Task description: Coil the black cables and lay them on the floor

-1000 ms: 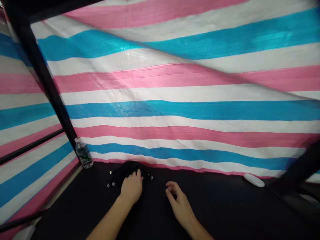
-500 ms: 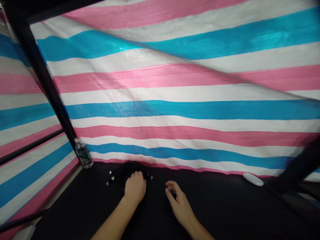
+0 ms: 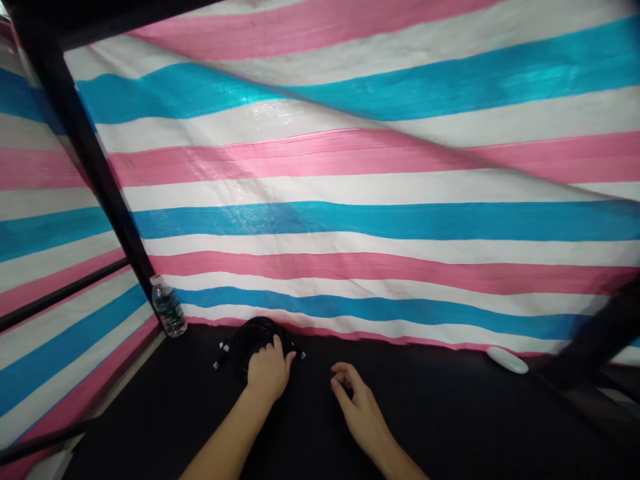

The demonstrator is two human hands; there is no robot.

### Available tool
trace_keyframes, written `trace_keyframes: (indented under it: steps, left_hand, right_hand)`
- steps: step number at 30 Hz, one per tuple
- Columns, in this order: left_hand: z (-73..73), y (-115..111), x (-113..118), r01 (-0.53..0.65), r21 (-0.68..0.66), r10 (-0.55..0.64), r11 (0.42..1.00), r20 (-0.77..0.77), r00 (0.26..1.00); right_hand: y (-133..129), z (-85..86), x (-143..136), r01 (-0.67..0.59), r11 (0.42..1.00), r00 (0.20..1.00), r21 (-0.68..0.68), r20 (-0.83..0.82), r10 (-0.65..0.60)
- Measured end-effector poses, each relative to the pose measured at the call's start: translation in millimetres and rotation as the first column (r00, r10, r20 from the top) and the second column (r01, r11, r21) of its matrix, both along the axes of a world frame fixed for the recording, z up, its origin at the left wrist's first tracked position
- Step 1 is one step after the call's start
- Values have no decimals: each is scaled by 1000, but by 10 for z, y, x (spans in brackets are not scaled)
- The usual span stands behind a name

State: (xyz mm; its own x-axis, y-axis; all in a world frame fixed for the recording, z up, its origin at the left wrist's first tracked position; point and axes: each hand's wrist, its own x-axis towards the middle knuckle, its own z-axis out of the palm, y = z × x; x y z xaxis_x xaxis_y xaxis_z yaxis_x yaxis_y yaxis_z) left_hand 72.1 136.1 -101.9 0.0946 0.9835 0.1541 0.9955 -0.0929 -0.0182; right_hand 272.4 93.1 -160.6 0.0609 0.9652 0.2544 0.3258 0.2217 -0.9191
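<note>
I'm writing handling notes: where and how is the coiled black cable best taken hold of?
The coiled black cable: probably by the bundled strands of its near rim, coming from above and the front. It lies low in a loop, the striped sheet stands close behind, and plugs stick out both sides.

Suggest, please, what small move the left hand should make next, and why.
Perhaps the left hand should grip the coiled black cable bundle with silver-tipped plugs: its fingers overlap the coil, while the half-curled right hand sits apart from it.
</note>
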Motion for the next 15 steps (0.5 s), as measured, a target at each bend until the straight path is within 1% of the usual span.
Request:
trace_keyframes:
  steps: [4,7,10,11,13,15]
  left_hand:
    - [-12,-33,-26,-3,48,3,999,8,1000]
    - [29,-92,-33,0,103,-2,995,21,1000]
    - [92,-236,25,59,174,-65,983,33,997]
    - [100,-303,60,111,190,-120,976,37,992]
    - [74,-448,139,278,192,-299,941,86,950]
    - [-3,-581,207,448,176,-477,876,192,858]
  right_hand:
    - [0,3,-3,-5,1000,1000,-3,2,5]
    - [5,5,-4,-9,1000,1000,-5,-1,9]
    - [5,13,-4,-14,1000,1000,-1,-6,14]
    - [1,19,-6,-20,1000,1000,2,-9,20]
    - [-22,41,-14,-49,999,999,13,-17,49]
    - [-61,80,-24,-114,993,993,30,-20,114]
